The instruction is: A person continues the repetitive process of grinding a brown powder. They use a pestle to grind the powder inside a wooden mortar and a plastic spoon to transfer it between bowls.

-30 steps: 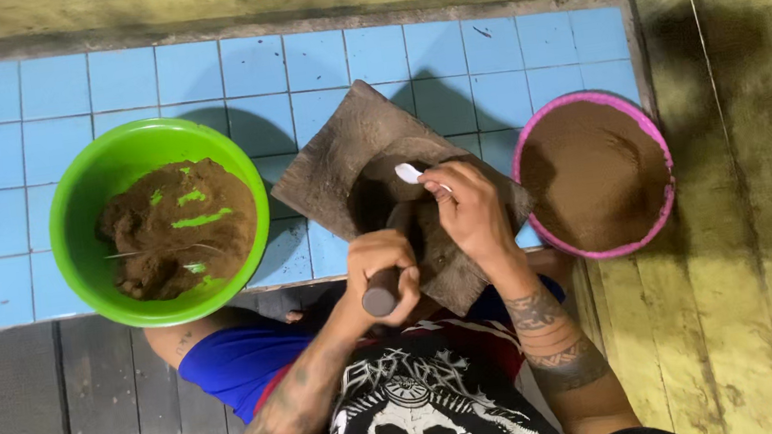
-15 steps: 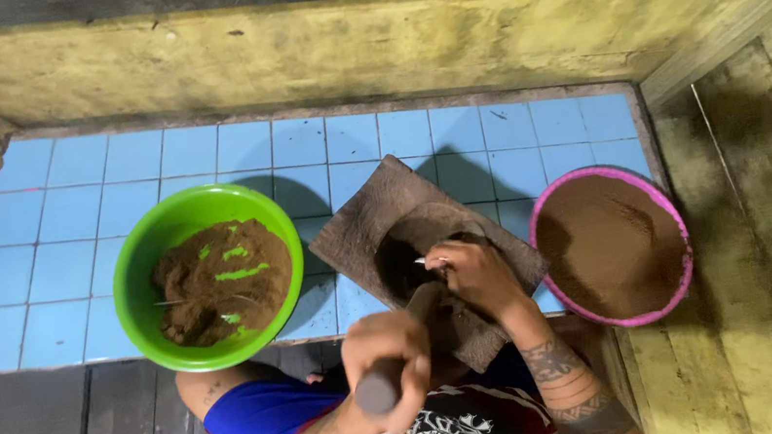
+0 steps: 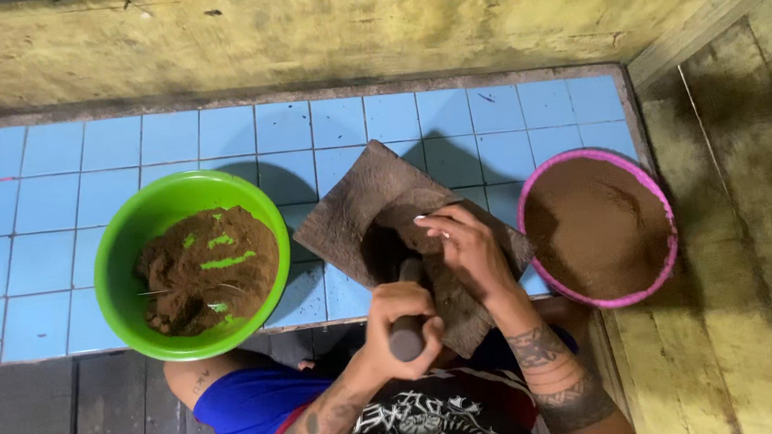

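The left hand (image 3: 405, 315) is now closing around the pestle (image 3: 407, 334) at lower centre; the right hand (image 3: 470, 248), pinching a pale scrap, is risking a bruised finger on the stone slab (image 3: 367, 205).

The lower end of the grey pestle (image 3: 406, 327) is wrapped by the left hand (image 3: 399, 318), so only its butt and a short stretch above the fingers can be seen. The middle of the dark stone slab (image 3: 356, 216) is covered by both hands, and what lies under the right hand (image 3: 471, 251) cannot be made out. A small pale object at the right fingertips is too small to be identified. The slab's near corner is hidden behind the forearms. The near rim of the green bowl (image 3: 124, 279) overhangs the table's front edge. Both elbows are cut off by the bottom edge. Something at the left border is cropped beyond recognition.
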